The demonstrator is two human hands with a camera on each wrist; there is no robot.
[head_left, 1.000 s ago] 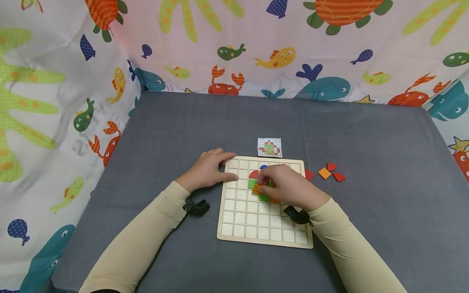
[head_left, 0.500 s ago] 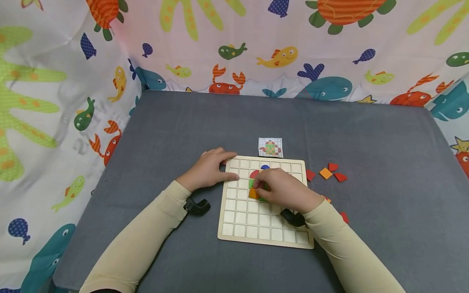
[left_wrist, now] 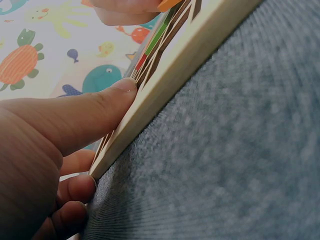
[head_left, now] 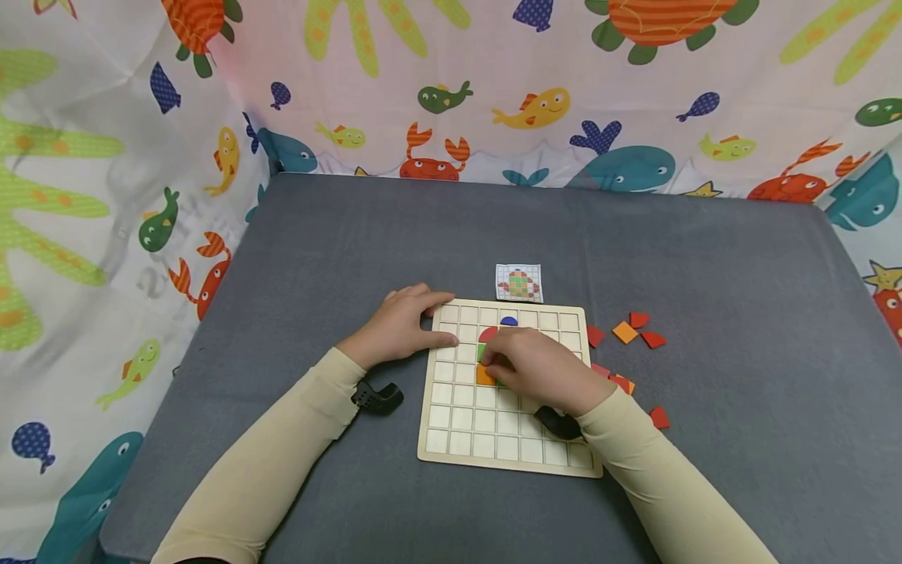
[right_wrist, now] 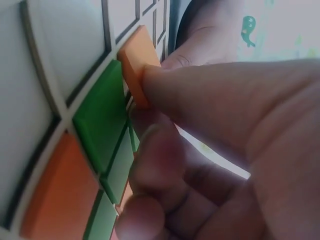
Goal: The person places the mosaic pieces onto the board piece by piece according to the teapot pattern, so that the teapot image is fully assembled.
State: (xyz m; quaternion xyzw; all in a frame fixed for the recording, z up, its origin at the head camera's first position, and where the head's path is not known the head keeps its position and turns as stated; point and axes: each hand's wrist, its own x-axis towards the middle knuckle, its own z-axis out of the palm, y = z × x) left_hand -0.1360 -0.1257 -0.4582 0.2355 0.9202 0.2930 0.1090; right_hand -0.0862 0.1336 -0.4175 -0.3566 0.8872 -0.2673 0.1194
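Note:
A wooden grid board [head_left: 461, 421] lies on the grey table. My left hand [head_left: 395, 329] grips its far left corner, thumb [left_wrist: 112, 102] on the frame and other fingers at the edge. With thumb and fingers, my right hand [head_left: 546, 368] pinches an orange square tile [head_left: 484, 376] over a cell left of the board's middle. The right wrist view shows that orange tile [right_wrist: 134, 62] slightly tilted beside a seated green tile [right_wrist: 100, 115]. A red rounded tile [head_left: 488, 334] and a blue half-round tile [head_left: 509, 321] sit further up. My right hand hides other tiles.
A small printed card [head_left: 519, 283] with a coloured grid picture lies behind the board. Right of the board are several loose tiles, among them an orange square [head_left: 625, 333] and red pieces [head_left: 653, 340]. A sea-animal curtain [head_left: 479, 47] borders the table.
My right hand has moved slightly left and toward me, bringing the orange tile from a tilted position down to its cell. More loose tiles show past the right wrist. My left hand stays put.

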